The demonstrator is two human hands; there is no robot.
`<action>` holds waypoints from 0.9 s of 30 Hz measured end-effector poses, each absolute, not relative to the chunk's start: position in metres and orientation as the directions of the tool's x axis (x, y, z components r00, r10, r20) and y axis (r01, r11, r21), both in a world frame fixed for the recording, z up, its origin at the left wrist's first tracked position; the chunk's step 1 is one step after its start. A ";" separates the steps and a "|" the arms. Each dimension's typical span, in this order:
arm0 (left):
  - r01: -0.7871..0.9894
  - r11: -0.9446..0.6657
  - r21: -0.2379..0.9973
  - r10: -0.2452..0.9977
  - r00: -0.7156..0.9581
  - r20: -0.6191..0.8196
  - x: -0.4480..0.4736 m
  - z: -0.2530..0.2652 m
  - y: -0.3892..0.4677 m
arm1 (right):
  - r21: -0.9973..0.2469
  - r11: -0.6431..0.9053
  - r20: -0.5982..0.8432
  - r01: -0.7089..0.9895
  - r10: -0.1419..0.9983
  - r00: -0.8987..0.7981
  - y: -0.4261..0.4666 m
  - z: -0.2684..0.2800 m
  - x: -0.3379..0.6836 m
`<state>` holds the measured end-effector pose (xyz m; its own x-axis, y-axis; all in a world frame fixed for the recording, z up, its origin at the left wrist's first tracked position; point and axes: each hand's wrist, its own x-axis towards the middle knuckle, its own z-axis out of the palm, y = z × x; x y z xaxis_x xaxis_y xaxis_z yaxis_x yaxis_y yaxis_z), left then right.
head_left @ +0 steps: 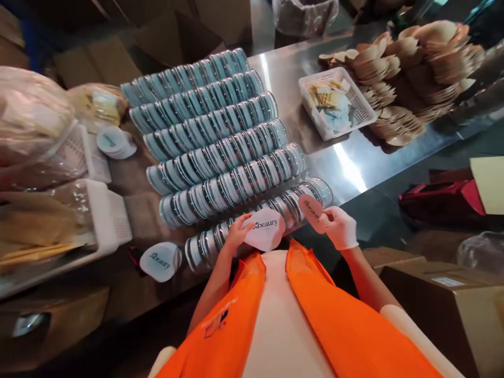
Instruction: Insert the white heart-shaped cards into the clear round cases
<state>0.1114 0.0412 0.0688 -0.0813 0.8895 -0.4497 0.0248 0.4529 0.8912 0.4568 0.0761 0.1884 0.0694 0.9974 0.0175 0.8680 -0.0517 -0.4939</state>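
Observation:
My left hand (235,233) grips a small stack of white rounded cards (264,237) printed with "beauty". My right hand (339,228), partly covered by a white glove, pinches one rounded card (310,208) with the same print, tilted in the air. Both hands are over the nearest row of round clear-rimmed containers (210,242), which stand on edge side by side. Behind it lie several more such rows (220,152) across the metal table. Left of my left hand, another stack of white printed cards (159,262) sits near the table's front edge.
A white basket (315,123) of small packets stands right of the rows. Beyond it are stacked pale spoon-shaped pieces (397,126). White crates (100,215), bagged goods (31,121) and a card stack (114,143) are at left. Cardboard boxes (437,283) stand right, below the metal table (354,157).

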 end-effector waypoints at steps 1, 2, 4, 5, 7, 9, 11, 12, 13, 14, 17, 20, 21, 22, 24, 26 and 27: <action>0.030 0.455 0.890 0.889 -0.078 -0.452 0.113 0.067 0.041 | -0.499 -0.057 0.057 0.865 0.994 0.098 0.077 0.189 0.460; 0.031 0.458 0.888 0.887 -0.074 -0.455 0.114 0.066 0.041 | -0.508 -0.057 0.086 0.860 0.989 0.117 0.077 0.190 0.464; 0.031 0.450 0.892 0.891 -0.074 -0.447 0.118 0.062 0.040 | -0.527 -0.048 0.100 0.849 0.988 0.118 0.074 0.189 0.470; 0.037 0.439 0.898 0.897 -0.075 -0.435 0.119 0.060 0.039 | -0.528 -0.039 0.090 0.848 0.991 0.102 0.073 0.188 0.470; 0.054 0.420 0.906 0.907 -0.076 -0.415 0.121 0.059 0.038 | -0.501 -0.020 0.073 0.865 0.995 0.065 0.072 0.184 0.465; 0.063 0.423 0.904 0.905 -0.072 -0.419 0.120 0.058 0.038 | -0.431 0.004 0.084 0.902 0.996 0.035 0.074 0.180 0.454; 0.070 0.435 0.897 0.900 -0.052 -0.433 0.117 0.058 0.039 | -0.350 0.035 0.122 0.936 0.993 0.008 0.077 0.178 0.443; 0.075 0.441 0.894 0.897 -0.039 -0.440 0.116 0.057 0.039 | -0.320 0.052 0.140 0.946 0.990 -0.007 0.078 0.178 0.439; 0.079 0.447 0.891 0.894 -0.027 -0.447 0.114 0.057 0.039 | -0.301 0.064 0.154 0.951 0.988 -0.018 0.078 0.179 0.437; 0.082 0.454 0.887 0.891 -0.023 -0.454 0.113 0.056 0.040 | -0.293 0.068 0.165 0.954 0.986 -0.019 0.076 0.180 0.438; 0.090 0.483 0.871 0.876 -0.045 -0.481 0.109 0.053 0.039 | -0.339 0.016 0.156 0.941 0.987 0.039 0.064 0.185 0.454; 0.114 0.508 0.854 0.861 -0.081 -0.502 0.107 0.052 0.037 | -0.457 -0.061 0.101 0.888 0.988 0.120 0.047 0.183 0.482; 0.118 0.520 0.846 0.854 -0.087 -0.513 0.107 0.053 0.036 | -0.500 -0.083 0.080 0.862 0.987 0.142 0.041 0.179 0.490; 0.123 0.534 0.836 0.845 -0.098 -0.525 0.106 0.054 0.035 | -0.541 -0.109 0.056 0.834 0.985 0.165 0.036 0.174 0.498; 0.145 0.566 0.811 0.824 -0.123 -0.553 0.103 0.057 0.033 | -0.602 -0.184 -0.012 0.777 0.975 0.222 0.027 0.159 0.510; 0.187 0.597 0.780 0.802 -0.156 -0.577 0.100 0.060 0.033 | -0.628 -0.287 -0.108 0.724 0.953 0.284 0.019 0.144 0.517; 0.208 0.610 0.765 0.792 -0.173 -0.585 0.098 0.062 0.033 | -0.632 -0.337 -0.160 0.698 0.938 0.307 0.016 0.136 0.518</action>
<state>0.0979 0.0330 0.0618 -0.1728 0.7925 -0.5849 0.2082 0.6098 0.7647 0.5179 0.0160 0.1363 0.3074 0.9380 -0.1603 0.6977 -0.3367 -0.6324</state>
